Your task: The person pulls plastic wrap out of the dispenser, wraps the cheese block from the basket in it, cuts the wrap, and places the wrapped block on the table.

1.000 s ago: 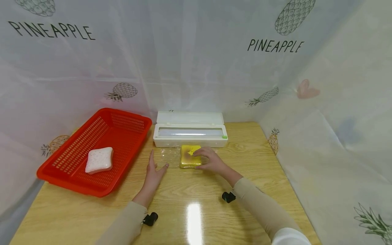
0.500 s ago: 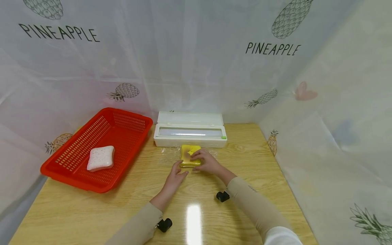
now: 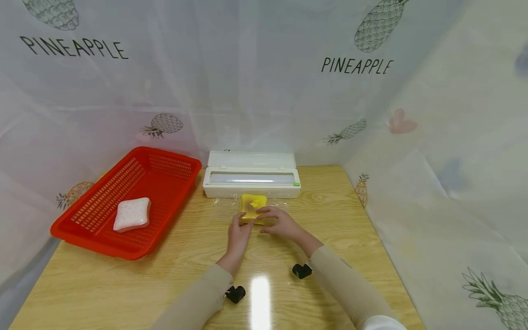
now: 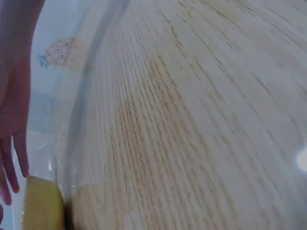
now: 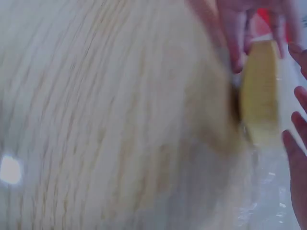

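A yellow square block [image 3: 250, 204], shaped like a slice of bread, lies on a sheet of clear plastic film [image 3: 224, 208] in front of a white film dispenser [image 3: 252, 189]. My left hand [image 3: 238, 236] is at the block's near left corner, its thumb and fingertips spread there. From the right my right hand [image 3: 282, 224] reaches to the block's right side, fingers fairly straight and apart. In the right wrist view the near side of the yellow block [image 5: 260, 91] shows, blurred. Whether either hand grips the film is too small to tell.
A red mesh basket [image 3: 181, 201] stands at the left, with a white speckled square block [image 3: 132, 214] in it. The dispenser's lid [image 3: 251, 160] is raised. Hanging sheets printed with pineapples [image 3: 167, 123] close off the back and sides of the wooden table [image 3: 330, 215].
My left hand has moved right, from beside the film's left part to the block's near corner. The right hand has stayed at the block's right side, shifting slightly.
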